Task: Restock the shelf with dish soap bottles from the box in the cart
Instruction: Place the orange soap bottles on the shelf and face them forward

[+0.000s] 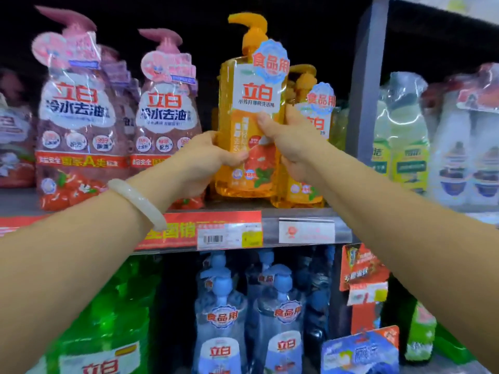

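An orange dish soap bottle (251, 103) with a pump top and a white label stands upright at the front of the upper shelf (297, 211). My left hand (205, 160) grips its left side near the bottom, thumb across the front. My right hand (283, 136) grips its right side, thumb on the label. Another orange pump bottle (313, 125) stands just behind and to the right of it. The box and the cart are out of view.
Pink wrapped pump bottles (81, 117) stand to the left on the same shelf. A grey upright post (367, 90) bounds the bay on the right, with green and white bottles (405, 147) beyond. Blue pump bottles (243, 314) and green bottles (108, 319) fill the shelf below.
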`<state>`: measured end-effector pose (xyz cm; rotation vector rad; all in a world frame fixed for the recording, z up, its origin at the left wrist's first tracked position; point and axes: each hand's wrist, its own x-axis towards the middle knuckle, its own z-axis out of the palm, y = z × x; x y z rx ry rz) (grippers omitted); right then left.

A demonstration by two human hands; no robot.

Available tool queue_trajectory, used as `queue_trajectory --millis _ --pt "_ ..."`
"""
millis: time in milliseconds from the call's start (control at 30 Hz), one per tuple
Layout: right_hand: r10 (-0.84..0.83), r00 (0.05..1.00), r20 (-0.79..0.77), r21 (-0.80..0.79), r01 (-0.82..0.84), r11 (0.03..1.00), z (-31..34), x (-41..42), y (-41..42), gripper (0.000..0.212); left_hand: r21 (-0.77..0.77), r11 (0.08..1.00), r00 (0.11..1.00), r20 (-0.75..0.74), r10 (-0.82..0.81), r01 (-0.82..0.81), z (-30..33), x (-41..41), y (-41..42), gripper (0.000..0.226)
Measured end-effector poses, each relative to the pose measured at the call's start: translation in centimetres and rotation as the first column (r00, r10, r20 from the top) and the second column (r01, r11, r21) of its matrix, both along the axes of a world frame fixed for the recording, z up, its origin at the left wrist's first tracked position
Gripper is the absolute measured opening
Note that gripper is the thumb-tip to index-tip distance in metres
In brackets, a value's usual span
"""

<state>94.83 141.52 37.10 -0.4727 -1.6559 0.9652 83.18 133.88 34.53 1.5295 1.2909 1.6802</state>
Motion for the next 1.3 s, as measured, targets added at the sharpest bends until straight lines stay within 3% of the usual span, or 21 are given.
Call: queue_trajectory --millis 100,400,500,633,767,867,933,1000,1100,1300 --pt "-0.058 0.997 0.043 0.029 0.057 0.998 -0.7 -0.6 1.0 0.041 -0.029 0.999 0.999 -0.027 0.031 -0.032 -0.4 -0.2 0.3 0.041" --pt "-0.026 0.978 0.205 0.006 0.026 1.0 -1.8 -0.1 1.3 0.037 -0.052 0.982 0.967 -0.191 0.17 -0.183 -1.8 -0.4 0.7 0.034" --pt "-0.071 0.953 0.295 0.066 0.054 0.996 -1.5 0.9 0.8 0.039 -0.063 0.95 0.9 -0.345 0.266 -0.305 -1.7 -0.8 0.6 0.046" --pt "-0.191 0.91 0.368 0.203 0.122 0.971 -1.5 1.6 0.4 0.046 0.045 0.89 0.755 -0.512 0.41 -0.453 -2.1 -0.7 0.1 0.051" --pt "-0.407 0.776 0.482 0.442 0.186 0.878 -2.2 2.1 -0.1 0.065 0.1 0.844 0.65 -0.592 0.476 -0.527 -2.3 -0.1 -0.3 0.058" --pt "-0.488 0.683 0.543 0.514 0.19 0.837 -3.4 2.6 -0.7 0.071 0.099 0.824 0.589 -0.652 0.477 -0.558 -2.4 0.3 -0.5 0.068" --pt "-0.505 0.676 0.537 0.537 0.187 0.822 -4.1 3.0 -0.7 0.068 0.104 0.814 0.565 -0.669 0.482 -0.571 -2.4 0.4 -0.6 0.069" --pt "-0.512 0.681 0.524 0.545 0.194 0.816 -4.5 3.1 -0.6 0.066 0.101 0.822 0.578 -0.663 0.476 -0.561 -2.4 0.3 -0.5 0.068" --pt "-0.529 0.658 0.535 0.548 0.206 0.811 -4.6 3.0 -0.5 0.066 0.07 0.866 0.68 -0.588 0.437 -0.496 -2.5 0.1 -0.1 0.064" --pt "-0.546 0.658 0.518 0.539 0.245 0.806 -4.5 2.8 -0.3 0.064 0.069 0.873 0.706 -0.559 0.434 -0.483 -2.7 0.1 0.4 0.063"
